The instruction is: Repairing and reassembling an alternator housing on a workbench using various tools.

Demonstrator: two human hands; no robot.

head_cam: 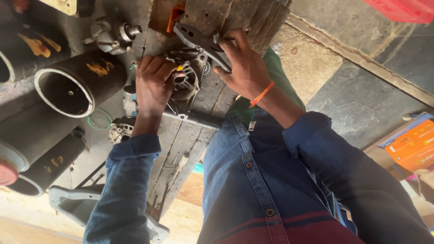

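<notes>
I see left hand (pixel 153 86) curled over round metal housing (pixel 185 81) on wooden bench (pixel 181 135), fingers closed on its rim; right hand (pixel 244 68) clenched round grey pliers (pixel 203 43), jaws at housing top; black pipes (pixel 74 88) crowd left side — green wire loop (pixel 100 119) beside them; small motor part (pixel 115 36) above; orange box (pixel 413 144) far right; housing mostly hidden under hands — I cannot make out what pliers grip.

Grey metal motor housing (pixel 185 83) w/ bracket (pixel 201 43), flat on wood bench (pixel 212 95)
</notes>
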